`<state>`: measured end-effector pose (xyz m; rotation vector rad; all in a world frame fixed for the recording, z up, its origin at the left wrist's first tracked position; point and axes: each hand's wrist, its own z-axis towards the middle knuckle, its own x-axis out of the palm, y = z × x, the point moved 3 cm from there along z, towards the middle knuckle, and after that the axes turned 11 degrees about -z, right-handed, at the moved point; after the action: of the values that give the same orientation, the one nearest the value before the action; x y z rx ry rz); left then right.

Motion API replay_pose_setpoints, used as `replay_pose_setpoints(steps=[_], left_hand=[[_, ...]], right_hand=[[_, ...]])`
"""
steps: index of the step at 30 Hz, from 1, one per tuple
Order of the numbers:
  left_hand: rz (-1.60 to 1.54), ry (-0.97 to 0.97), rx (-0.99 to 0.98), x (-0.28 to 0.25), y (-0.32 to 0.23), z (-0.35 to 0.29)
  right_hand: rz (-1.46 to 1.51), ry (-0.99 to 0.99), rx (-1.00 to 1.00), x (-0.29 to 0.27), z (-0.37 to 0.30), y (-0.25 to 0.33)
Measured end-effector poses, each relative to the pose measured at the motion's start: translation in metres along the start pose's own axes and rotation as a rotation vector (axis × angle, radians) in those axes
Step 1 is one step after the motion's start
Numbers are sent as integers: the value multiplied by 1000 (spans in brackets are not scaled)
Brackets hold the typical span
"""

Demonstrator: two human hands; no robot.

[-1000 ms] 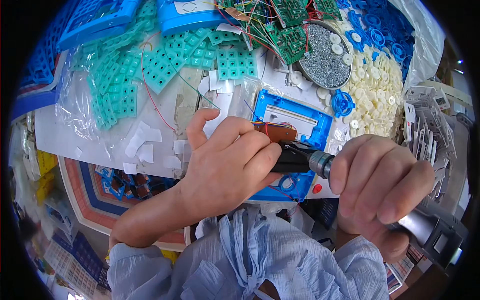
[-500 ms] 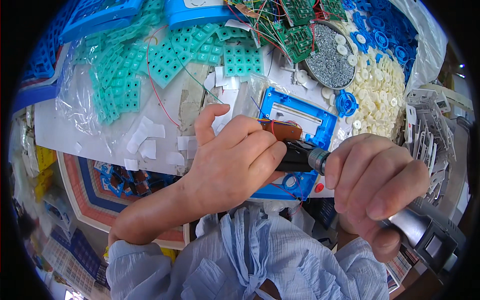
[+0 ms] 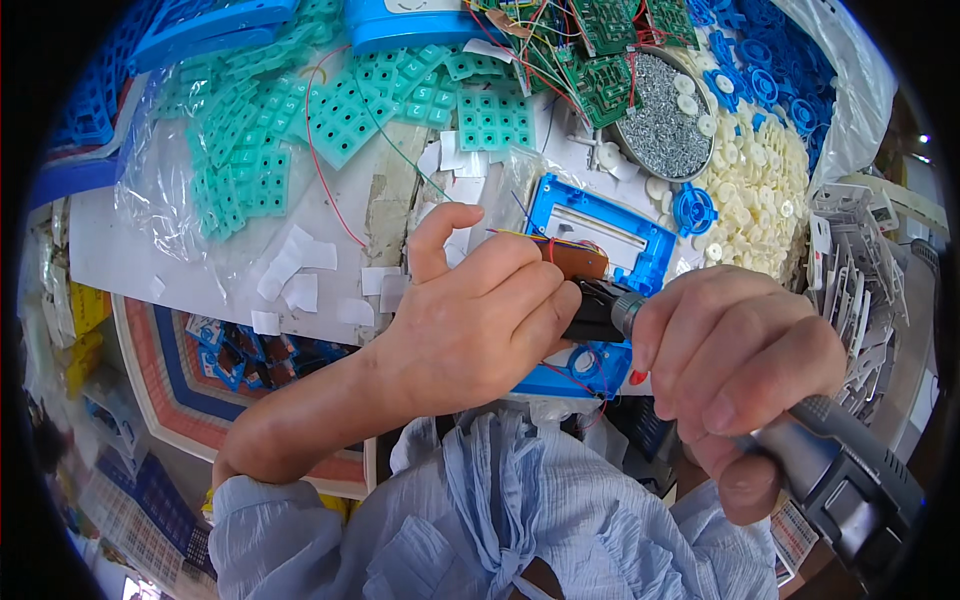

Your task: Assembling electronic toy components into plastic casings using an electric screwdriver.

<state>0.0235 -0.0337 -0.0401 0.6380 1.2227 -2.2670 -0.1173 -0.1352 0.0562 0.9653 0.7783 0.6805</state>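
Note:
My left hand (image 3: 478, 325) is closed over a black plastic part (image 3: 594, 318), its index finger raised and curled; its fingertips are partly hidden. Just beyond it is a brown circuit board (image 3: 578, 262) with thin coloured wires. Both are over an open blue plastic casing (image 3: 655, 258) lying on the table. In my right hand (image 3: 740, 370) is a grey and black electric screwdriver (image 3: 850, 480), gripped round its body. The screwdriver's metal collar (image 3: 627, 314) points left at the black part, and its tip is hidden there.
Mint-green rubber keypads (image 3: 345, 125) and paper scraps (image 3: 300, 270) lie at left. A bowl of screws (image 3: 660, 115), green circuit boards (image 3: 605, 85), cream discs (image 3: 755, 185) and blue rings (image 3: 695, 208) stand at the back right. Below the table edge sits a striped basket (image 3: 165, 375).
My right hand has shifted slightly left with the screwdriver, closer to my left hand. My left hand keeps its hold, and the whole view has shifted slightly.

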Motion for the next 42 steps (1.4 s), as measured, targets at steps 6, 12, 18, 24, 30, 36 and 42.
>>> replay_pose_setpoints(steps=[6,12,18,24,30,36,42], left_hand=[[6,14,-46,-4,-1,-5],[-43,15,-27,-3,2,-4],[-26,19,-38,-1,2,-2],[-8,49,-43,1,3,2],[-43,116,-55,0,4,7],[-81,123,-93,3,4,14],[-106,141,-119,3,5,18]], right_hand=[[51,34,-17,-4,1,-6],[167,-351,-11,-53,-38,27],[-317,-719,11,-81,-73,32],[-1178,-995,-328,-48,-100,50],[-943,-73,236,-19,-77,-23],[-806,7,246,-12,-85,-49],[-810,-23,216,-13,-87,-52]])
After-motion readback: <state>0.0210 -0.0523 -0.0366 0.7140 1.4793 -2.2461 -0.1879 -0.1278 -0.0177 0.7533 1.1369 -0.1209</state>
